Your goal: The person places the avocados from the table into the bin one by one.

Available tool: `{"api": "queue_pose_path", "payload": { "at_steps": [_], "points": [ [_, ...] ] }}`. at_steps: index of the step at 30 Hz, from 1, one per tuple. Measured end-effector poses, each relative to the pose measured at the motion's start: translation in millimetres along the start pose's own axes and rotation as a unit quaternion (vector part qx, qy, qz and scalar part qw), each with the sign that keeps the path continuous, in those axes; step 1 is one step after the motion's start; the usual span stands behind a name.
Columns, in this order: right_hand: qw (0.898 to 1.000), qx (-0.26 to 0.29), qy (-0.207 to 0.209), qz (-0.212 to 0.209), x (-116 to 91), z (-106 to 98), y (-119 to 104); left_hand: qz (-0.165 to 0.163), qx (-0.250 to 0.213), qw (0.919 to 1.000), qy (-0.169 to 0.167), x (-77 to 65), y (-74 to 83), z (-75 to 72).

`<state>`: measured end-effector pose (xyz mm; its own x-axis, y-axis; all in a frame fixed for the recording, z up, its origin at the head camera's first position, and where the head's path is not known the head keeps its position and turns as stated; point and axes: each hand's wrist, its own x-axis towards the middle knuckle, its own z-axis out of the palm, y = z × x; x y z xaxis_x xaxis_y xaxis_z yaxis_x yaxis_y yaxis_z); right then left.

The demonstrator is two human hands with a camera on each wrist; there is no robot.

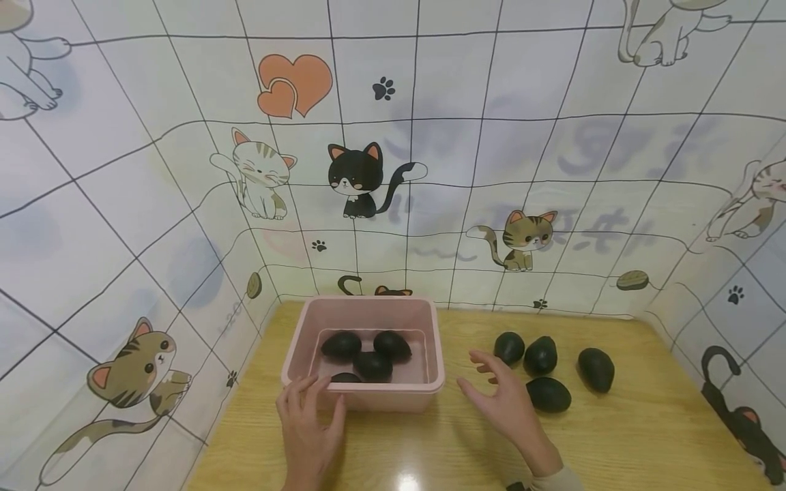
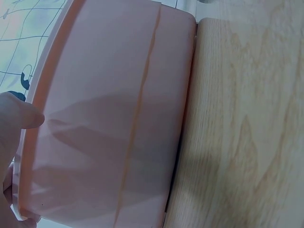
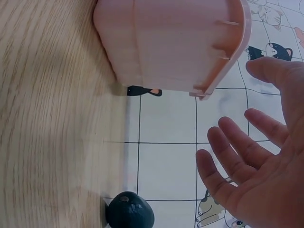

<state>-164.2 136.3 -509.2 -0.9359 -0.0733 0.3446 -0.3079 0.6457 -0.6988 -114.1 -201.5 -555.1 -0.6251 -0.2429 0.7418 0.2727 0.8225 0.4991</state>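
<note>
A pink plastic bin (image 1: 393, 397) stands on the table with several dark avocados (image 1: 372, 366) inside; its front wall partly hides one of them. At the bin's front left corner, my left hand (image 1: 309, 423) holds the rim, fingers over the edge and thumb on the outer side. The left wrist view has the thumb (image 2: 33, 116) at the rim. My right hand (image 1: 506, 402) is in the air between the bin and a group of avocados (image 1: 548, 395) on the table. Its fingers are spread and loosely bent, with nothing in them, as the right wrist view confirms (image 3: 256, 166).
Several avocados lie at the right of the wooden table (image 1: 651, 423), one a little apart (image 1: 595, 369). A cloth or sheet printed with cats and grid lines (image 1: 454, 157) rises behind the table and on both sides.
</note>
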Motion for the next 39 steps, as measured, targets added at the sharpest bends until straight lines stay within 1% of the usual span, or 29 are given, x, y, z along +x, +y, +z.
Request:
{"api": "queue_pose_path", "payload": {
  "at_steps": [5,7,12,22,32,39],
  "points": [
    [1.000,0.001,0.002,0.000,-1,1,1,0.019,0.001,0.9997,0.018,1.2,1.2,-0.2],
    [1.000,0.003,0.002,0.000,-2,1,2,0.019,0.002,0.9996,0.020,1.0,1.4,-0.1],
    [1.000,-0.003,0.006,0.002,-3,2,6,0.005,0.001,1.0000,0.004,-0.5,1.2,-0.1],
    [1.000,-0.012,0.027,-0.002,-6,0,15,0.012,0.003,0.9999,0.006,-0.6,-0.4,1.2],
    [0.999,-0.018,0.012,0.026,-11,-5,25,0.007,0.004,1.0000,0.006,-0.5,-0.5,1.9],
    [0.998,-0.025,0.012,0.051,-12,-9,34,-0.001,0.003,1.0000,0.002,-0.7,-0.1,1.6]
  ]
}}
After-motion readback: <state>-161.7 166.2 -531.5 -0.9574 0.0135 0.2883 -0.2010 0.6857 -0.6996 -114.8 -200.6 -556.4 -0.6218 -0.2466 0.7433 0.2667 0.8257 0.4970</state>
